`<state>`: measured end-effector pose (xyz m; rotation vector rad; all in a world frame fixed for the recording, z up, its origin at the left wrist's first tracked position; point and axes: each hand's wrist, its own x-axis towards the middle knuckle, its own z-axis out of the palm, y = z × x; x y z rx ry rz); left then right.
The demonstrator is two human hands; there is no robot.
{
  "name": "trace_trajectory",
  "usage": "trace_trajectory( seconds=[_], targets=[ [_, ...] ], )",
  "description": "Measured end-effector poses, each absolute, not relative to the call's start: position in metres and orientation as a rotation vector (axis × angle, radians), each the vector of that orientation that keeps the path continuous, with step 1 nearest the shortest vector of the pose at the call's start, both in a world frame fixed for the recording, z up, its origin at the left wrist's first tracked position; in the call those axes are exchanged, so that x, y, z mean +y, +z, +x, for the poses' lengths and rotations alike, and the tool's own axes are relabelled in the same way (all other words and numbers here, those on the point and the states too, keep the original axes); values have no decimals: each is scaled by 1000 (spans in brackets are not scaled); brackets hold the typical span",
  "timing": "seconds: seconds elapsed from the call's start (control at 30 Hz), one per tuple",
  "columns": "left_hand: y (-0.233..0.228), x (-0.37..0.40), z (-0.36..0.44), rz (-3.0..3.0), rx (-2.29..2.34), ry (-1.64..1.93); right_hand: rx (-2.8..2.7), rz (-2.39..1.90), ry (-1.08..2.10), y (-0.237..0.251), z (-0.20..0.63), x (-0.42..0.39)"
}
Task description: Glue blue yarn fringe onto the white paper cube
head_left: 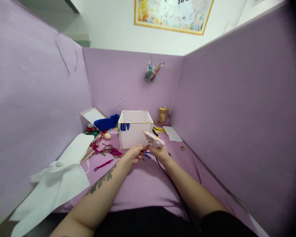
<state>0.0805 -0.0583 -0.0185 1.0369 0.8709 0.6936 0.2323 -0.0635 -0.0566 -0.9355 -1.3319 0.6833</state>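
Note:
My right hand [160, 152] grips a pale pink glue gun [154, 139], its nozzle pointing left and its black cord [174, 187] trailing back toward me. My left hand [135, 153] is closed around a small piece of blue yarn [146, 154] right beside the nozzle. Just beyond both hands stands an open white box with a wooden stick frame [135, 131]. A short blue yarn fringe [124, 126] hangs from its upper left front edge.
Purple partition walls enclose the purple table [143, 184]. At the left lie white fabric sheets [61, 177], wooden sticks with magenta yarn [101, 149], a blue yarn bundle [106, 123] and a white framed panel [92, 115]. A pen cup [151, 74] hangs on the back wall; a small jar [163, 115] stands at right.

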Motion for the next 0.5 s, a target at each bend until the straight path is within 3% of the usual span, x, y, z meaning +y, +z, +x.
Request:
trace_trajectory(
  seconds=[0.5],
  targets=[
    [-31, -49, 80, 923, 889, 587, -1432, -930, 582, -59, 237, -60]
  ],
)
